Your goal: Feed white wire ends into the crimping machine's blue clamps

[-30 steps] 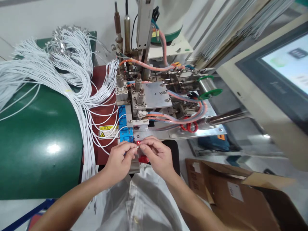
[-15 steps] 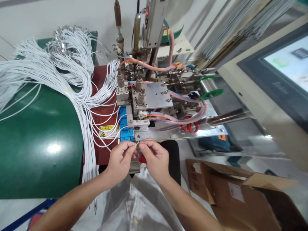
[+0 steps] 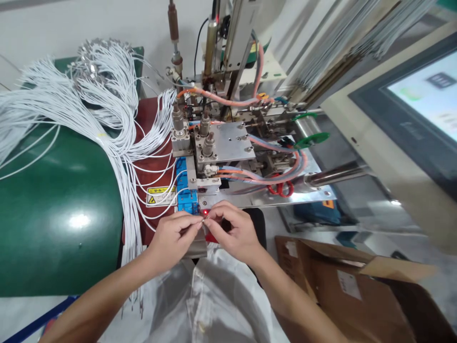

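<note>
The left hand (image 3: 173, 239) and the right hand (image 3: 234, 234) together pinch a tiny piece (image 3: 203, 221) near the blue blocks (image 3: 183, 183).

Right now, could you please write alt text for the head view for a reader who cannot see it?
A person's left hand and right hand meet, pinching a tiny piece, too small to identify, near blue blocks on a metal machine. Bundled white cables spread partly over a green table at left; a cardboard box sits at lower right.
</note>
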Demonstrator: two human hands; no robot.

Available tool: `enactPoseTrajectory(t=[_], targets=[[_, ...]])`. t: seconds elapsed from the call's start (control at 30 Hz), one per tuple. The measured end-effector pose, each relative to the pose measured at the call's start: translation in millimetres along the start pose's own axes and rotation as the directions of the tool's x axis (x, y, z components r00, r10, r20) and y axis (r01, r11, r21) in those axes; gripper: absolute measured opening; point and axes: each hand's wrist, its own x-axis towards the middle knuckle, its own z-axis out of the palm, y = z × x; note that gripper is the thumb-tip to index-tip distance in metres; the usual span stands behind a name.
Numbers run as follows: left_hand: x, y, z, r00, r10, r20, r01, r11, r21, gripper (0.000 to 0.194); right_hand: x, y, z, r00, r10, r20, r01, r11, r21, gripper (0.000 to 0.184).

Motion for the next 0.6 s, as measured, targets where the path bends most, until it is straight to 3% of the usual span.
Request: enactPoseTrajectory(t=[0.13, 0.17, 0.23, 0.3, 0.37, 0.6], targets=[[-0.1, 1.7, -8.0, 0.981, 0.032, 0.189, -0.072, 0.976, 0.206, 0.022, 4.6, -2.9, -3.4, 0.975, 0.006, 0.222, 0.01, 0.997, -0.072, 0.009], [-0.4, 2.5, -7.8, 0.985, 0.024, 0.17, -0.064, 0.97, 0.235, 0.02, 4.6, -3.7, -0.6, 0.98, 0.027, 0.199, -0.014, 0.998, -0.068, 0.01], [-1.0, 3.9, -4.4, 1.0, 0.012, 0.021, -0.017, 0.975, 0.224, 0.016, 2.7, -5.2, 8.6, 0.992, 0.116, 0.049, -0.116, 0.993, 0.001, 0.014], [-1.6, 4.7, 0.9, 0.99, -0.005, -0.144, 0.029, 0.986, 0.167, 0.013, -0.8, -6.3, 19.4, 0.971, 0.215, -0.104, -0.204, 0.973, 0.107, 0.017], [-2.1, 4.5, 5.6, 0.974, -0.02, -0.226, 0.051, 0.99, 0.134, 0.012, -4.4, -6.0, 27.5, 0.954, 0.249, -0.167, -0.223, 0.961, 0.162, 0.018], [-5.0, -5.5, 11.8, 0.968, -0.139, -0.208, 0.133, 0.99, -0.043, 0.02, -6.9, 1.8, 27.0, 0.937, 0.321, -0.136, -0.281, 0.926, 0.252, 0.008]])
